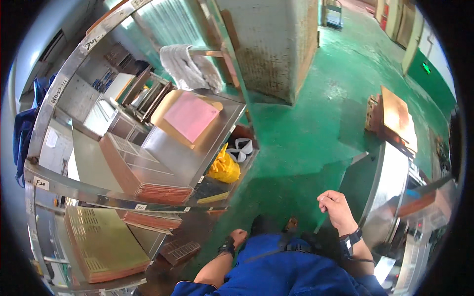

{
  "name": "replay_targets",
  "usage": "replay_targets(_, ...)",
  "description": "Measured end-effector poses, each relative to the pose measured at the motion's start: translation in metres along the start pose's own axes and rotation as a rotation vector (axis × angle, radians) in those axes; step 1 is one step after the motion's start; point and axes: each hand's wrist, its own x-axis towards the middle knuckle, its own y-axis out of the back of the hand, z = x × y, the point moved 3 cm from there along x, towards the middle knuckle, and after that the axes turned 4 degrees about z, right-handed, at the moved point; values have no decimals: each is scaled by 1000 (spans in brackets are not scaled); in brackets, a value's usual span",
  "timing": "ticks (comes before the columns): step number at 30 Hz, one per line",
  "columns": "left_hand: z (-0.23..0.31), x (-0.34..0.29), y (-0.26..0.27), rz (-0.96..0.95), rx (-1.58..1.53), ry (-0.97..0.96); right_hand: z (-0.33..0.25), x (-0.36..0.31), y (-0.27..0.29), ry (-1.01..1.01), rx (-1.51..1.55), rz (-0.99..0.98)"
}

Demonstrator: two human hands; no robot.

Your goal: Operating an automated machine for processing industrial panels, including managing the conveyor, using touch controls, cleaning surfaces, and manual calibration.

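My right hand (pixel 335 206) is raised in front of me on the right, its fingers curled into a loose fist with nothing in it. My left hand (pixel 239 238) hangs low beside my blue clothing, fingers bent in, and no object shows in it. Both wrists wear dark bands. To the left of my left hand stands a metal shelf rack (pixel 118 200). Its upper shelf bears a stack of copper-edged boards (pixel 158 190) and a pink sheet (pixel 191 116) on brown board. Neither hand touches any of these.
Lower on the rack lies a stack of greenish slotted panels (pixel 103 241). A yellow bag (pixel 225 166) sits at the rack's far end, and a grey cloth (pixel 190 66) hangs above. A metal cabinet (pixel 382 182) and stacked boards (pixel 396 116) stand right of the green floor (pixel 291 148).
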Motion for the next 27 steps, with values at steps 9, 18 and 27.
replay_targets(9, 1, 83, 37, -288, 502, -267, -79, 112, -50, 67, -105, -270)
replay_targets(18, 280, 34, 179, 138, -352, -546, -181, 181, -100, 98, -247, -494)
replay_targets(27, 488, -243, 255, -117, -585, -1683, -204, 254, -142, 12, -457, -730)
